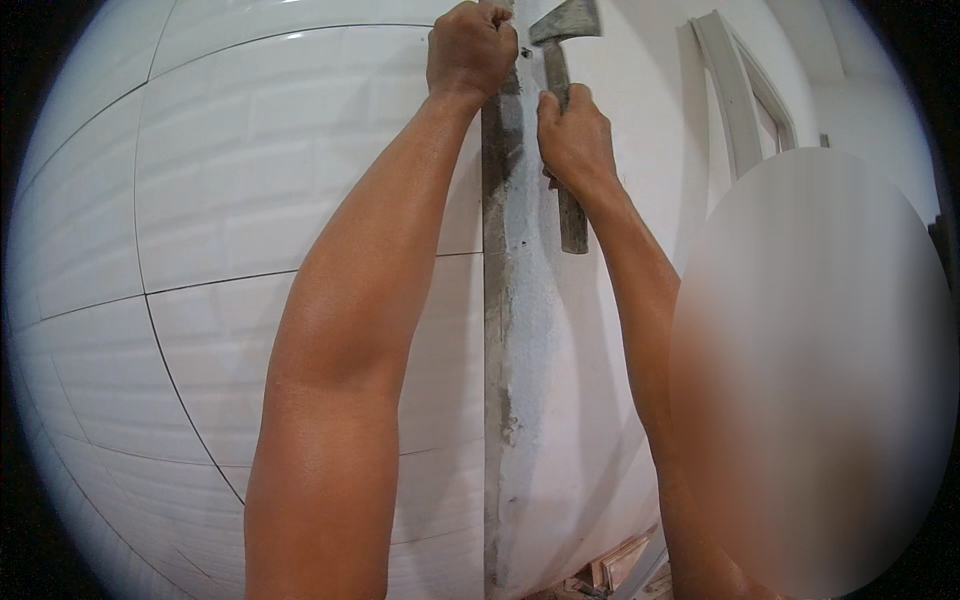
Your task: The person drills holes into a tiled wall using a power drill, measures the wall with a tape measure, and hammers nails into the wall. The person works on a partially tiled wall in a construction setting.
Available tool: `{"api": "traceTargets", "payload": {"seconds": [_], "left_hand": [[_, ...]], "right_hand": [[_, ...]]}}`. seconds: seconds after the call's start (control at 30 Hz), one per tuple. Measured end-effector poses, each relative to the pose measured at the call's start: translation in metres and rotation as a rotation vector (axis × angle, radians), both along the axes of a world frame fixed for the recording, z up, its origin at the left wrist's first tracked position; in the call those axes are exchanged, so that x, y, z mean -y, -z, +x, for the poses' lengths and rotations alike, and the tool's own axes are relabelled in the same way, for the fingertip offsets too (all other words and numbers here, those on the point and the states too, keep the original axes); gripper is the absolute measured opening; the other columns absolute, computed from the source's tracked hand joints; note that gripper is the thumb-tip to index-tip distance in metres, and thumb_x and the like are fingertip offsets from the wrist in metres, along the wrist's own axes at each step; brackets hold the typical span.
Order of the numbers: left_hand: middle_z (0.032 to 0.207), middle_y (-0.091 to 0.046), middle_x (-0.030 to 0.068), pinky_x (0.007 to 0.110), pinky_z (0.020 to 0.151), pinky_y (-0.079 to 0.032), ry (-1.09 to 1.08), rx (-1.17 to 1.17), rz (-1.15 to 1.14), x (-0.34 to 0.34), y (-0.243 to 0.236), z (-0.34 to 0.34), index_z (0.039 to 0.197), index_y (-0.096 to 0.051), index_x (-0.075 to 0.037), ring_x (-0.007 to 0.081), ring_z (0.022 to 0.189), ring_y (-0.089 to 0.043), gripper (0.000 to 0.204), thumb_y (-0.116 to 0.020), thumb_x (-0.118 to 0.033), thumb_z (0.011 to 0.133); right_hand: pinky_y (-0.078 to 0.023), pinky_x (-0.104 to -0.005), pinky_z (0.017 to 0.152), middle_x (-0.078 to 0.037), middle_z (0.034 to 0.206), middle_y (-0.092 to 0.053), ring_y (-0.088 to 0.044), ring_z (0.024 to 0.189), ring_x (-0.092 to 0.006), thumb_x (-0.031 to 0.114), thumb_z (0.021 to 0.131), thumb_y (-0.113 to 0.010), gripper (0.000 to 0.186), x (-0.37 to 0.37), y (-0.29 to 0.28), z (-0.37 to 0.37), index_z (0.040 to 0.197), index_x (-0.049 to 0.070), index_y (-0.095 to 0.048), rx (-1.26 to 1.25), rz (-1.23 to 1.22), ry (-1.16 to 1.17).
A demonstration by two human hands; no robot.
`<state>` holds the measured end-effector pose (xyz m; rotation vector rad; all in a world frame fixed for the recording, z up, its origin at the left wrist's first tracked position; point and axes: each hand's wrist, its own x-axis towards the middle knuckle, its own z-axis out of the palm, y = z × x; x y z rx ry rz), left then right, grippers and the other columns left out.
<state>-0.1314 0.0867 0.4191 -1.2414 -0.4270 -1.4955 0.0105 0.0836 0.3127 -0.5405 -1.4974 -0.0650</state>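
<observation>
High on the wall, my left hand [472,50] is closed in a fist against the edge where the white tiles [290,160] end. What its fingers hold, if anything, is hidden. Just to its right and a little lower, my right hand [577,140] grips a worn grey hammer [556,66] by the middle of its handle. The hammer stands nearly upright, its broad head above the hand and its handle end below. A rough grey strip of bare mortar [522,300] runs down the wall between the tiles and the smooth pale wall [600,350]. Small dark holes dot this strip.
A white frame [728,95] stands out from the wall at upper right. At the bottom right lie wooden pieces [620,562] and other debris on the floor. A large blurred patch covers much of the right side and hides what is there.
</observation>
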Motion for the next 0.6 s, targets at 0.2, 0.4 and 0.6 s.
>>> {"api": "traceTargets", "payload": {"seconds": [0.2,0.4,0.6], "left_hand": [[0.093,-0.073,0.015,0.04,0.084,-0.056,-0.02,0.017,-0.021,0.0015,0.001,0.0007,0.093,-0.077,-0.009,0.0315,0.086,-0.071,0.022,-0.065,-0.021,0.079],[0.092,-0.073,0.0147,0.041,0.081,-0.056,0.037,0.036,-0.034,-0.0023,-0.0018,-0.0014,0.093,-0.077,-0.011,0.0312,0.085,-0.071,0.021,-0.065,-0.021,0.08],[0.09,-0.067,0.0158,0.038,0.073,-0.053,-0.029,-0.02,-0.079,0.0042,0.0045,0.0041,0.093,-0.068,0.003,0.028,0.08,-0.066,0.019,-0.066,-0.014,0.085]], "right_hand": [[-0.052,-0.0562,0.082,-0.037,0.095,-0.064,-0.064,0.092,-0.0525,0.028,0.099,-0.047,0.037,-0.0026,0.0035,0.0021,0.111,-0.007,-0.047,0.064,-0.021,0.166],[-0.051,-0.0561,0.084,-0.037,0.095,-0.064,-0.064,0.094,-0.0528,0.028,0.098,-0.047,0.039,-0.0063,0.0007,0.0036,0.112,-0.008,-0.048,0.017,-0.046,0.087],[-0.056,-0.0504,0.074,-0.033,0.091,-0.065,-0.068,0.081,-0.0442,0.029,0.097,-0.049,0.037,0.0031,0.001,0.0088,0.105,-0.007,-0.05,0.079,-0.158,0.05]]}}
